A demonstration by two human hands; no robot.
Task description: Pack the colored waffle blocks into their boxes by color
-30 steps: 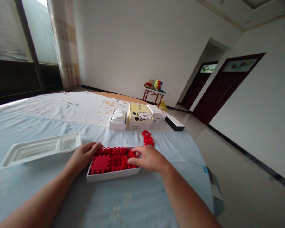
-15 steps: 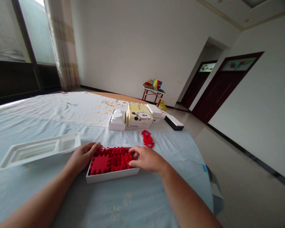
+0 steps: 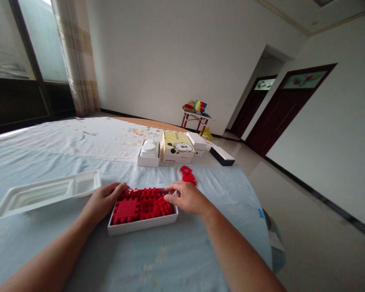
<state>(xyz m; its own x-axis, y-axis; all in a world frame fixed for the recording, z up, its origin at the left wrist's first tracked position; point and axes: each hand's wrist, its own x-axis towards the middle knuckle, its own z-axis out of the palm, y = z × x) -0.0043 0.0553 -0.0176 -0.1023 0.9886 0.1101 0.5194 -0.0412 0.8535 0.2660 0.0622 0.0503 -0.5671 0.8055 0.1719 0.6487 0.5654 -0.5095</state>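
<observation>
A shallow white box (image 3: 146,225) packed with red interlocking plastic building blocks (image 3: 126,211) lies in front of me. My left hand (image 3: 105,198) holds the box at its far left corner, its fingertips close to the blocks. Over the far right corner, my right hand (image 3: 185,196) has its thumb and fingers apart, just above the red pieces at that end. I see nothing between its fingers, though their tips are partly hidden. A few red gear-shaped pieces (image 3: 187,175) lie on the cloth just beyond my right hand.
A white plastic tray (image 3: 48,192) lies at the left. Farther back stand an open white box with white round pieces (image 3: 148,151), a yellow cartoon box (image 3: 178,146), a white box (image 3: 196,142) and a black-and-white box (image 3: 222,155). The table's rounded edge runs along the right.
My right hand has risen slightly off the red blocks at the box's right end, and its thumb has drawn back. My left hand stays at the corner. The view has shifted a little.
</observation>
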